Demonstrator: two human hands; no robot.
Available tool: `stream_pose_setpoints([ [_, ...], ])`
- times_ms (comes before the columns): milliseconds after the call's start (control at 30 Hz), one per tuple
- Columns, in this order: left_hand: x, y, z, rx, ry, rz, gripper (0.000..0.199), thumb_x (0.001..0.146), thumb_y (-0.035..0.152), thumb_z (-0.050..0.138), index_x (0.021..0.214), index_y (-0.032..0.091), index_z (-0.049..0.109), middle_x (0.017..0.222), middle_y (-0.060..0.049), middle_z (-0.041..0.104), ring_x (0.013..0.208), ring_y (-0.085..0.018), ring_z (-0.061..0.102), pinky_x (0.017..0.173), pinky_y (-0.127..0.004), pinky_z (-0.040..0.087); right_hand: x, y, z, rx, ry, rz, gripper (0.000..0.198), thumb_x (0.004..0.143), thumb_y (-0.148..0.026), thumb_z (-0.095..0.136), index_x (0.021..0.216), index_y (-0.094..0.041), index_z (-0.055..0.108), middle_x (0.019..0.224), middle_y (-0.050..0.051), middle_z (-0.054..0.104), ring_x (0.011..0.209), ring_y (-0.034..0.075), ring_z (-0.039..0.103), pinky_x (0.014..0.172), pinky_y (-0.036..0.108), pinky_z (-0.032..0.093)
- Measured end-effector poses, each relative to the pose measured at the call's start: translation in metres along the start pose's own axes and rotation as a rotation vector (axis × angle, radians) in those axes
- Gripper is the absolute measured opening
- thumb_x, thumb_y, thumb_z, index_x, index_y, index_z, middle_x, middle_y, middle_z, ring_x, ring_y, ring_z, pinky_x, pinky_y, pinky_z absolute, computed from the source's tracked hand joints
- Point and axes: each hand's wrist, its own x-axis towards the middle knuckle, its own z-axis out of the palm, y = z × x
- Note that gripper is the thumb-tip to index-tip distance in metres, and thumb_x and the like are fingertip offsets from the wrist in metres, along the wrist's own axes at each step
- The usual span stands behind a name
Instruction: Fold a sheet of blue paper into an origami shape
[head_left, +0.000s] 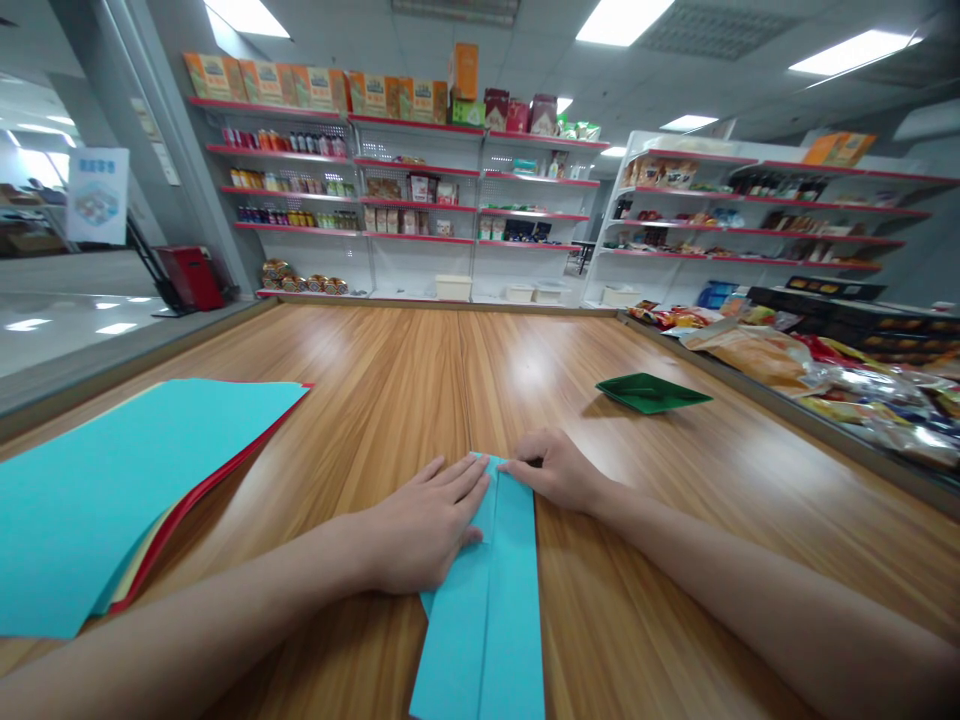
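A light-blue sheet of paper [514,600], folded into a long strip with a crease down its middle, lies on the wooden table in front of me. My left hand [427,525] rests flat on the strip's upper left part, fingers stretched out and pressing the paper down. At the far end, my right hand [559,470] has its fingers curled, with the tips touching the paper's top right corner. Whether those fingers pinch the edge or only press on it is hard to see. A small flap sticks out under my left hand.
A stack of coloured paper [150,470], blue on top with red and cream below, lies at the left. A green folded paper piece [652,392] sits at the right. Packaged snacks [772,360] fill the area beyond the table's right edge [750,400]. Stocked shelves [416,170] stand behind.
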Motion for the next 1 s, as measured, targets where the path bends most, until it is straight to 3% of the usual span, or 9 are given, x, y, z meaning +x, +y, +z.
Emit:
stream_pose_setpoints([
  [133,0.001,-0.002,0.001,0.01,0.005,0.011,0.06,0.096,0.037,0.031,0.147,0.011,0.015,0.154,-0.014,0.01,0.141,-0.026,0.006,0.113,-0.044,0.013,-0.003,-0.011,-0.002,-0.067,-0.029,-0.285,0.039,0.085,-0.024,0.051,0.048,-0.015,0.048,0.051,-0.001,0.046,0.054,0.01,0.041,0.061,0.028,0.032],
  [267,0.001,-0.006,0.006,0.005,0.035,0.03,0.06,0.096,0.039,0.031,0.147,0.012,0.015,0.154,-0.013,0.011,0.142,-0.027,0.007,0.113,-0.047,0.015,-0.005,-0.015,-0.002,0.02,-0.121,-0.419,0.027,0.086,-0.027,0.053,0.065,-0.015,0.064,0.057,0.001,0.055,0.06,0.013,0.049,0.065,0.029,0.035],
  [367,0.001,-0.007,0.006,0.006,0.03,0.028,0.059,0.096,0.039,0.031,0.147,0.012,0.017,0.154,-0.013,0.011,0.141,-0.028,0.007,0.113,-0.047,0.015,-0.004,-0.013,-0.002,0.1,-0.146,-0.44,0.021,0.084,-0.03,0.058,0.074,-0.015,0.069,0.061,0.003,0.06,0.063,0.013,0.053,0.067,0.029,0.037],
  [567,0.002,-0.007,0.006,-0.001,0.03,0.03,0.06,0.097,0.039,0.029,0.147,0.012,0.015,0.154,-0.014,0.01,0.141,-0.028,0.007,0.112,-0.047,0.016,-0.005,-0.01,0.0,0.163,-0.219,-0.469,0.021,0.084,-0.031,0.059,0.074,-0.015,0.07,0.063,0.003,0.062,0.065,0.013,0.056,0.069,0.029,0.04],
  [1000,0.002,-0.006,0.006,0.011,0.023,0.022,0.059,0.096,0.039,0.03,0.147,0.011,0.017,0.154,-0.015,0.012,0.141,-0.027,0.008,0.113,-0.045,0.014,-0.008,-0.021,-0.004,-0.058,-0.245,-0.465,0.016,0.081,-0.02,0.054,0.067,-0.016,0.062,0.059,-0.001,0.055,0.062,0.011,0.049,0.066,0.027,0.036],
])
